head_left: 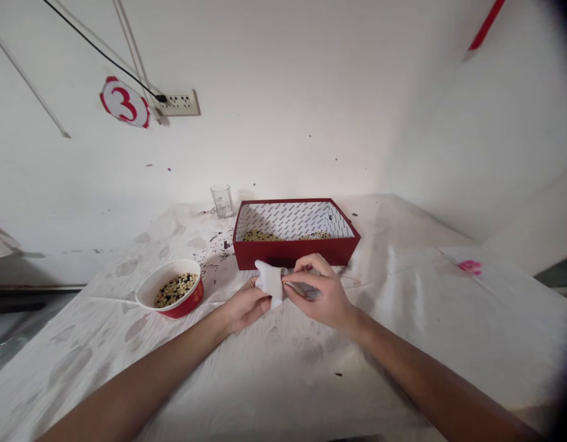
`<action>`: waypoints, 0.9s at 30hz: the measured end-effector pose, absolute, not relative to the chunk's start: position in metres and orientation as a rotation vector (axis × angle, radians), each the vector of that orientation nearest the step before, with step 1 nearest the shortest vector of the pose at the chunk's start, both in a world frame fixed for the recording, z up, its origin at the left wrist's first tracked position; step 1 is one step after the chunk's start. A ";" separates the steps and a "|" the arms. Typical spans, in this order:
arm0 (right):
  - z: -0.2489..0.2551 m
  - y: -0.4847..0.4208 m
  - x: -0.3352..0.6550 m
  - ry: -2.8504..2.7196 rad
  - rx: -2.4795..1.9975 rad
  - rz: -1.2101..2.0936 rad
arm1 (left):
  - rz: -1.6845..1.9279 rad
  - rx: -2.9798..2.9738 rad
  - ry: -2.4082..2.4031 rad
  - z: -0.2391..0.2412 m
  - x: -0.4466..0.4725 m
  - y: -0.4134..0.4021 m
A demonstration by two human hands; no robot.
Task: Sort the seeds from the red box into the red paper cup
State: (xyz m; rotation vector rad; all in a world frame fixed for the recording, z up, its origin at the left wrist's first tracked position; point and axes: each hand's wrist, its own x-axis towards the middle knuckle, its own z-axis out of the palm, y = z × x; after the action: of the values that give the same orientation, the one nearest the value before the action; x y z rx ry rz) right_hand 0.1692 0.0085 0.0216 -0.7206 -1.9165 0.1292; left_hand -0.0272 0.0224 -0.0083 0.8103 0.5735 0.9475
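A small white pouch (270,282), soft and thin like cloth, is held up just in front of the red box (292,250). My left hand (249,305) grips it from the left, its thumb lying across the lower part. From the right, my right hand (322,293) pinches the pouch's right edge between thumb and fingertips. Whether anything is inside the pouch cannot be seen. Yellow and dark bead-like bits (260,236) lie on the floor of the box, whose lining is white with printed words.
A red and white bowl (145,296) of pale and black bead-like bits stands at left. Behind it are a clear glass (223,202) and scattered dark flakes (214,252). A pink item (470,267) lies at right on the plastic-covered table (430,344). A socket strip (179,103) is on the wall.
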 end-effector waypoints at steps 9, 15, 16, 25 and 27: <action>0.021 0.009 0.166 -1.858 -0.750 0.215 | 0.958 0.835 0.575 -0.008 -0.024 0.022; 0.024 0.010 0.167 -1.842 -0.814 0.154 | 0.945 0.769 0.559 0.000 -0.022 0.020; 0.024 0.009 0.167 -1.838 -0.808 0.174 | 0.939 0.760 0.551 0.001 -0.022 0.020; 0.022 0.006 0.163 -1.827 -0.755 0.353 | 0.930 0.815 0.516 -0.009 -0.027 0.024; 0.021 0.006 0.163 -1.831 -0.732 0.358 | 0.907 0.833 0.500 -0.011 -0.029 0.025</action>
State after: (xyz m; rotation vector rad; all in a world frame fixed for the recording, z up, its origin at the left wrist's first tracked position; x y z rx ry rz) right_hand 0.1631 0.0057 0.0210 -0.7321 -1.8313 0.3584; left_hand -0.0286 0.0249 -0.0109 0.8325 0.4996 0.9067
